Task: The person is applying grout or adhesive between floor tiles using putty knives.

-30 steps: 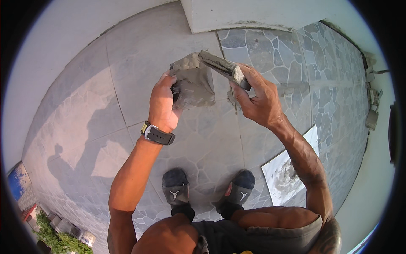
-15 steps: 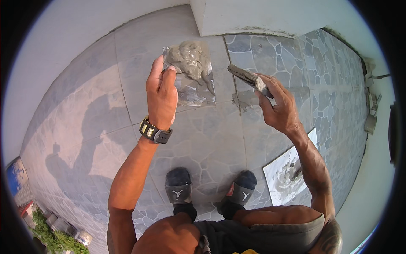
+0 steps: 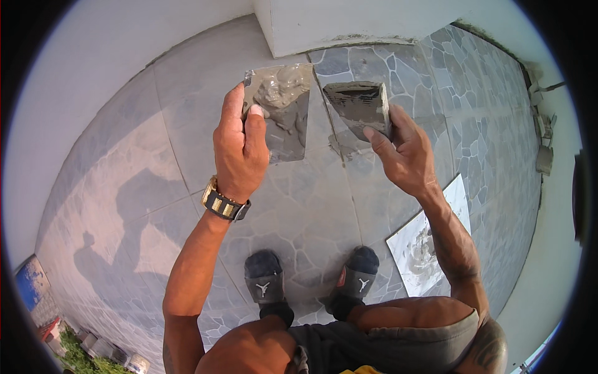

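Observation:
My left hand (image 3: 240, 146) grips the left edge of a thin, flat rectangular plate (image 3: 291, 148), its thumb on top. Wet grey mortar (image 3: 280, 90) is heaped toward the plate's far end and smeared over the rest. To the right, my right hand (image 3: 410, 156) is closed on a dark, mortar-coated flat scraper (image 3: 360, 105), thumb on its near face. The scraper is tilted up, with its broad face showing and pale mortar along its right edge. It stays apart from the plate; its exact kind is hard to make out under the mortar.
A white tile (image 3: 423, 255) smeared with mortar lies on the stone-pattern floor tiles (image 3: 299, 218), beside my right forearm. A white wall corner (image 3: 330, 25) juts in at the far side. My sandalled feet (image 3: 265, 277) stand near. Blocks (image 3: 544, 159) sit along the right wall.
The scraper has turned from nearly edge-on to showing its broad face, and moved slightly left. The plate has tilted, and the mortar on it looks lower and more spread.

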A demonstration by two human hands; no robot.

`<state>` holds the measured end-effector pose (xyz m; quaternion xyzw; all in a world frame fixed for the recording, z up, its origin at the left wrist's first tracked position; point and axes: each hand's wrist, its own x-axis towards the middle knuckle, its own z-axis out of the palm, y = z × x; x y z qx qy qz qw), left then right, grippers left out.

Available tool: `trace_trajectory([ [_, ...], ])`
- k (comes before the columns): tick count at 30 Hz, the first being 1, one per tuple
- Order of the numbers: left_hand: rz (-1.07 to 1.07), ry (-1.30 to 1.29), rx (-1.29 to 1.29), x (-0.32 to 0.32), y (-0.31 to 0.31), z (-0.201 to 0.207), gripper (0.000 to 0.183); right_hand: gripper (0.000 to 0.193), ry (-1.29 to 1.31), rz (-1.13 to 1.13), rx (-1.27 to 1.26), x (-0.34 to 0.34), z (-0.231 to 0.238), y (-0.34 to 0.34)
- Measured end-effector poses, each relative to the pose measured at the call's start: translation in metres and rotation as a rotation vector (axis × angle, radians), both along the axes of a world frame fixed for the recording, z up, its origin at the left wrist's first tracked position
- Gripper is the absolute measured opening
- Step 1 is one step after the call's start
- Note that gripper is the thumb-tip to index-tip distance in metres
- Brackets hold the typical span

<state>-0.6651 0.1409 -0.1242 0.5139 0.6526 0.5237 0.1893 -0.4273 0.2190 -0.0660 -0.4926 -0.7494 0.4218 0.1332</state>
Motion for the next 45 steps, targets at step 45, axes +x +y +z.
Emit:
trace_trajectory([
  [45, -0.398, -1.269, -0.708, 0.028, -0.014, 0.001, 0.044, 0.026, -0.342, 0.8, 0.5, 0.026, 0.05, 0.045],
])
